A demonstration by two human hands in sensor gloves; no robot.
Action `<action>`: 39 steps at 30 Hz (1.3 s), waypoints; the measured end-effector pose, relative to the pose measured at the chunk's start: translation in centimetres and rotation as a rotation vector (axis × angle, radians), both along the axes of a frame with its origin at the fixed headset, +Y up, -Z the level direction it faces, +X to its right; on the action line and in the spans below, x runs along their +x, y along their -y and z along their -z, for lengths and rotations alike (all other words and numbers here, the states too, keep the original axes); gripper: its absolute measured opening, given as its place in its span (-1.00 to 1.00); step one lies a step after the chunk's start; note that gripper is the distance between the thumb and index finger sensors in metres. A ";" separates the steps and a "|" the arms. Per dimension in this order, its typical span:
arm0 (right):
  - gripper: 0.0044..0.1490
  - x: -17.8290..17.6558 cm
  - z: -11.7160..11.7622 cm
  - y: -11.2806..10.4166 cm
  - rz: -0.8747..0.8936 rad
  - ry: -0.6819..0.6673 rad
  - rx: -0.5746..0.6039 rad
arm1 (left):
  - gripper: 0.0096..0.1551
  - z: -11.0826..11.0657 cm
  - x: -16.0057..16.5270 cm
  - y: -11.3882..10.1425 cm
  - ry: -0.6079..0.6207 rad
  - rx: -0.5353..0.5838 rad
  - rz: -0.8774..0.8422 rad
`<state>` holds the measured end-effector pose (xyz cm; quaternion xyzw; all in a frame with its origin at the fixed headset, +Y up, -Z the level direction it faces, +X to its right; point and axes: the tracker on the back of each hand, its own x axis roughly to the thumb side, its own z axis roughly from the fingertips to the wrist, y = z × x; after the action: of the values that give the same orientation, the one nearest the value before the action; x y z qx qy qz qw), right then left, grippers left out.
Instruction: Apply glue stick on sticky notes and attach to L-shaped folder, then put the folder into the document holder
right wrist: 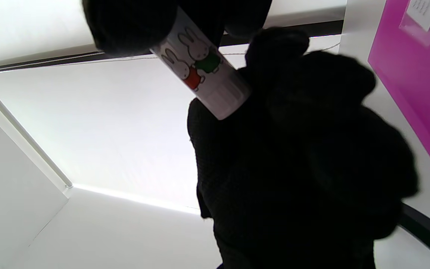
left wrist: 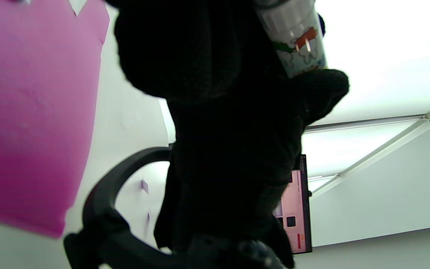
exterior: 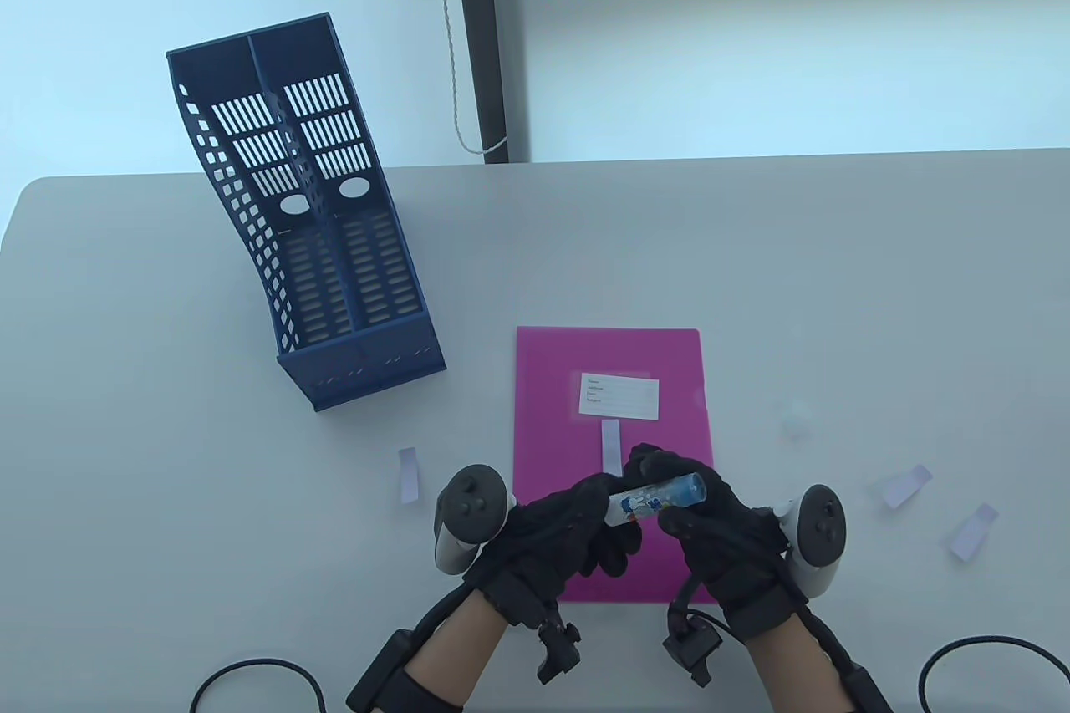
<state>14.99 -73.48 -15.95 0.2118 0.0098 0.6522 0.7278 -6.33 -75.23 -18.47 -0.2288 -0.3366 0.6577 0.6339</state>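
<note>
Low in the middle of the table view, the glue stick [exterior: 656, 498] lay nearly level between both gloved hands, its blue end toward the right. The left hand [exterior: 562, 533] had its fingers curled round the white end, and the right hand [exterior: 719, 529] was clenched round the blue end, so each grip was grasping the stick. In the left wrist view the stick [left wrist: 297, 37] showed at the top edge with cartoon rabbits printed on it; in the right wrist view the same print [right wrist: 200, 63] ran down from the upper left into the dark glove.

Directly under the hands, the pink folder [exterior: 614, 412] lay flat on the bench [exterior: 167, 454], its lower part covered by the gloves and the stick. A white label [exterior: 619, 395] sat near the folder's centre, and a pale sticky note [exterior: 611, 445] lay upright just below it, on the folder, its lower end close to the right fingers.

Left of the folder, a second note [exterior: 408, 475] lay on the bench. Two more notes [exterior: 904, 486] [exterior: 974, 532] lay at the lower right, well apart from the folder. At the upper left stood the blue document holder [exterior: 309, 228], two slotted compartments side by side, apart from the folder. Black cables [exterior: 995, 646] curled along the bottom edge.
</note>
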 end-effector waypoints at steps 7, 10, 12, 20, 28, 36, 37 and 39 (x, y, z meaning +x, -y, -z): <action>-0.28 0.5 0.0 -0.2 -0.025 0.076 0.014 | -0.30 -0.3 -0.2 -1.3 -0.164 0.242 0.119; -0.28 0.8 0.0 -0.1 -0.027 0.122 0.006 | -0.29 -0.5 -0.2 -1.8 -0.211 0.294 0.153; -0.28 0.8 0.0 -0.2 -0.018 0.117 0.001 | -0.28 -0.5 -0.2 -1.9 -0.225 0.321 0.163; -0.29 0.3 0.0 -0.1 -0.008 0.037 0.007 | -0.18 -0.1 0.1 -0.1 -0.018 0.002 0.007; -0.29 0.8 0.1 0.0 -0.015 0.104 -0.003 | -0.30 -0.3 -0.2 -1.4 -0.155 0.207 0.101; -0.29 0.5 0.1 -0.1 0.014 0.043 -0.003 | -0.15 0.0 -0.8 -0.9 -0.236 0.225 0.140; -0.28 0.3 0.1 -0.1 0.011 0.023 -0.002 | -0.16 0.0 -0.7 -0.4 -0.188 0.155 0.091; -0.28 0.2 0.1 0.0 -0.017 0.029 0.003 | -0.18 0.0 -0.2 0.1 -0.118 0.020 -0.010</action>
<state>15.16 -73.51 -16.08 0.2033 0.0002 0.6614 0.7219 -6.55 -75.36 -18.49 -0.1814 -0.3063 0.6697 0.6517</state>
